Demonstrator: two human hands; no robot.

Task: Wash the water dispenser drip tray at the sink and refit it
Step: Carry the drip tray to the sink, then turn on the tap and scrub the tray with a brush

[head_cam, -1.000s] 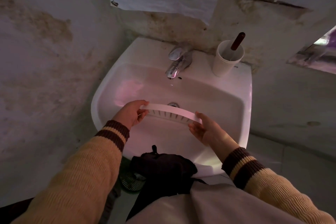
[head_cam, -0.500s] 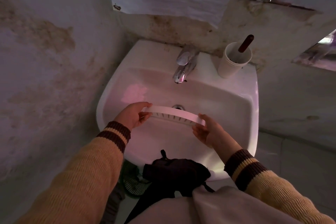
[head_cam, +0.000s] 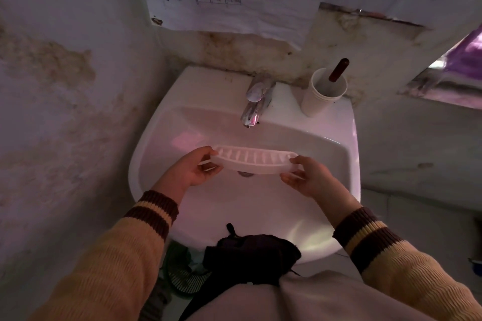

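Note:
The white slotted drip tray (head_cam: 254, 160) is held level over the basin of the white sink (head_cam: 156, 138), above the drain. My left hand (head_cam: 194, 171) pinches its left end with thumb and fingers. My right hand (head_cam: 310, 177) holds its right end, thumb on top. The tray's slotted grille faces up toward me. The chrome tap (head_cam: 255, 103) stands just behind the tray, and no water is seen running from it.
A white cup (head_cam: 322, 96) with a dark-handled brush in it stands on the sink's back right ledge. A stained wall closes in on the left. A dark cloth (head_cam: 250, 255) hangs at the sink's front edge. Paper sheets hang above.
The tray has turned from edge-on to its slotted top facing me, and it has moved back a little toward the tap. Both hands kept their hold on its ends.

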